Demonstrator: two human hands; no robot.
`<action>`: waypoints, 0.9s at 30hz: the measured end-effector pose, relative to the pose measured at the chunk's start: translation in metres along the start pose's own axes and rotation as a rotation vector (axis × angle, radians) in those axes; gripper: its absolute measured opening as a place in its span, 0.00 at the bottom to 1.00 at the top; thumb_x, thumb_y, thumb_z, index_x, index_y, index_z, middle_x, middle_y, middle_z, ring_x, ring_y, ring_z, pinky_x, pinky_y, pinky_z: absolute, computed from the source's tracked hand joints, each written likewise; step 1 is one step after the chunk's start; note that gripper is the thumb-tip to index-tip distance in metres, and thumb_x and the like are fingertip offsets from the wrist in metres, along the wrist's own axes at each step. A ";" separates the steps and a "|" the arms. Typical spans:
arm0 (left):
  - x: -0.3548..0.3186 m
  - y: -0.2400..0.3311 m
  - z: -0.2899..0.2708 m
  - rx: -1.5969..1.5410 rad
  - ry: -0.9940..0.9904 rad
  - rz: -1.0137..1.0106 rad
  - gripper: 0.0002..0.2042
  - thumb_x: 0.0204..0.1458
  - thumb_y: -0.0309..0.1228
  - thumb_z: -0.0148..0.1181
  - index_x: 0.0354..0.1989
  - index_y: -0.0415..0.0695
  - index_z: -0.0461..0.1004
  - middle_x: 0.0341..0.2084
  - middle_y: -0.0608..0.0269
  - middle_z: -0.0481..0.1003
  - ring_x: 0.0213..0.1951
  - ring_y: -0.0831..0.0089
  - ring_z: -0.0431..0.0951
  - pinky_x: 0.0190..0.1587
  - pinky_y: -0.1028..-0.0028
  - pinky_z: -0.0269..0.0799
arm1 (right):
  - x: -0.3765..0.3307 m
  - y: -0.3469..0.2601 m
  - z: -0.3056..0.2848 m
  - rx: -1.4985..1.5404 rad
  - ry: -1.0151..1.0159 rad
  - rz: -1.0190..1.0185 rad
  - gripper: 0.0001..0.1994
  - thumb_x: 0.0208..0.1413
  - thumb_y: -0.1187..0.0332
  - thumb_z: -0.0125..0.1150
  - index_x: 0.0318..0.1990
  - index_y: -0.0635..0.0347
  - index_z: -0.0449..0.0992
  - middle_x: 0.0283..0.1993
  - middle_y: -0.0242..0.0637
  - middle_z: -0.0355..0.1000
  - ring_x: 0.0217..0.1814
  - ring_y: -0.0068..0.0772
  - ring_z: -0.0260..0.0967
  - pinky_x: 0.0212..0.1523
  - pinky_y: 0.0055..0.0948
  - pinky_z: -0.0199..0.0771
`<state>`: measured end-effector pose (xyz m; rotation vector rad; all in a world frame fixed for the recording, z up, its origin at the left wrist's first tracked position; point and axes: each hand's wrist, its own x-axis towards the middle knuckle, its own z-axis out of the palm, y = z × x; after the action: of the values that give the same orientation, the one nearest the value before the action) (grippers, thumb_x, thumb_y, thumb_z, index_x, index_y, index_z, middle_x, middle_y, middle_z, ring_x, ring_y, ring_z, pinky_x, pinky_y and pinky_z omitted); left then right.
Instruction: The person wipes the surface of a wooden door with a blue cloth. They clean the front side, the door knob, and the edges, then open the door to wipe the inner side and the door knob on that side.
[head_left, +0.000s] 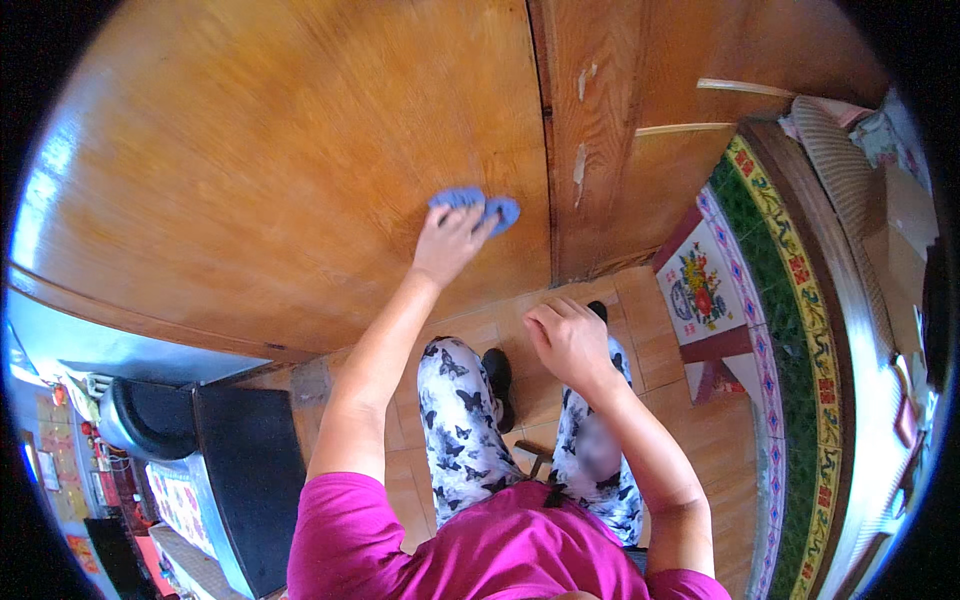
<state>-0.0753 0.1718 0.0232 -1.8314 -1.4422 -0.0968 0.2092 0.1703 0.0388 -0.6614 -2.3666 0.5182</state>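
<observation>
One blue cloth [463, 196] gripped under left hand [450, 240], against wooden panel [330, 170]; right hand [572, 342] curled.

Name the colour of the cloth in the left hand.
Blue: the cloth in the left hand shows best in the head view.

Wooden panel [290, 150] walls off forward reach; open sideways run along it, left of left hand [450, 243]. Butterfly-print trouser legs [458, 400] crowd space below right hand [568, 342]; clear gap rightward, then tile-faced platform [792, 370]
</observation>
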 end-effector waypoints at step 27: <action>0.026 -0.018 -0.024 -0.074 0.130 -0.031 0.15 0.53 0.33 0.56 0.50 0.60 0.75 0.52 0.71 0.73 0.53 0.72 0.71 0.55 0.64 0.63 | -0.042 -0.033 -0.008 -0.251 -0.006 -0.016 0.03 0.54 0.66 0.63 0.33 0.51 0.77 0.31 0.35 0.74 0.37 0.42 0.73 0.36 0.42 0.73</action>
<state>-0.0718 0.1789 0.0618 -1.8268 -1.3924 -0.2836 0.2325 0.1217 0.0417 -0.7510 -2.4635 0.2175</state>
